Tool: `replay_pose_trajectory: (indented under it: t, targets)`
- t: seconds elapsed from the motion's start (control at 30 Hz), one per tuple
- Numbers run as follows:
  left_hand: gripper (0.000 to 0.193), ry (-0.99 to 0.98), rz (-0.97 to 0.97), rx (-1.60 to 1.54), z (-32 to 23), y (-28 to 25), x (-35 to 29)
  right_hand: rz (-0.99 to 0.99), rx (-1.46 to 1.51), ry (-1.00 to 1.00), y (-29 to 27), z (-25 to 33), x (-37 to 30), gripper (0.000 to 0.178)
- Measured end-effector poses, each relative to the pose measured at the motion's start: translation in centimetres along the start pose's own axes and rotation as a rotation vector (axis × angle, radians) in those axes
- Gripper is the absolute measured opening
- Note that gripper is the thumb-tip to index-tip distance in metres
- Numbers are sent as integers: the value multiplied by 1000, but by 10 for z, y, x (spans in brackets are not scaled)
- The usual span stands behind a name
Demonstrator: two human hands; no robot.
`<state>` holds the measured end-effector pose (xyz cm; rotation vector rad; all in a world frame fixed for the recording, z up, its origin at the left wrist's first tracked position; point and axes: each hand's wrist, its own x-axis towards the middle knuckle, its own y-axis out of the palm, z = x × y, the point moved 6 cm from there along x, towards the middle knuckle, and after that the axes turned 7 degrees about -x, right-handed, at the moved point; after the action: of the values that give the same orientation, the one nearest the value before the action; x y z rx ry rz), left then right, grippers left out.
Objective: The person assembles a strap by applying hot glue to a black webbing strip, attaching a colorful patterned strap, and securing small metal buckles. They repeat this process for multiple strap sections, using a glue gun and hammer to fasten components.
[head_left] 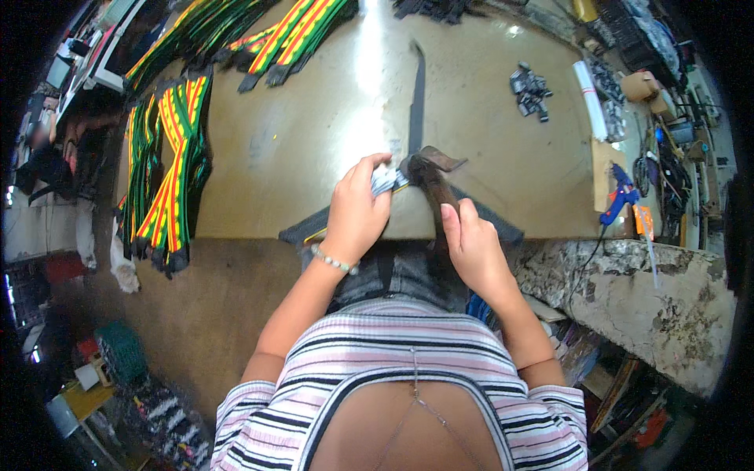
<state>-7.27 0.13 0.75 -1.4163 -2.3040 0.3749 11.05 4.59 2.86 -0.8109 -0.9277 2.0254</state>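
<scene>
Now, dark strap [430, 179] between left hand [357, 210], right hand [471, 247]

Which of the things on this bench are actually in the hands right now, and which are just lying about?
In hand:
- left hand gripping the grey strap end
- right hand on the brown strap
- long black strap running away from them

Lying about:
- striped green, yellow and red straps
- blue glue gun
- small black clips
- white roll
</scene>
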Motion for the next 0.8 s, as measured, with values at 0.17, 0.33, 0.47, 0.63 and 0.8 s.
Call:
replay_pose_trajectory:
  t: [0.17,0.33,0.47,0.63,0.8]
  targets:
    - [41,-65,157,289,-9,6,-10,-377,-72,46,-33,-48,5,38]
    - [43,-2,254,302,-20,0,-9,-594,-489,52,-73,-65,5,33]
    - [40,122,219,234,-40,-3,-13,-560,-354,-320,-64,-7,9,43]
    - [45,225,57,192,-56,-20,-16,166,571,-307,-35,25,44,26]
    - [55,178,-111,199,-27,-51,-24,-178,683,-376,-165,-4,81,21]
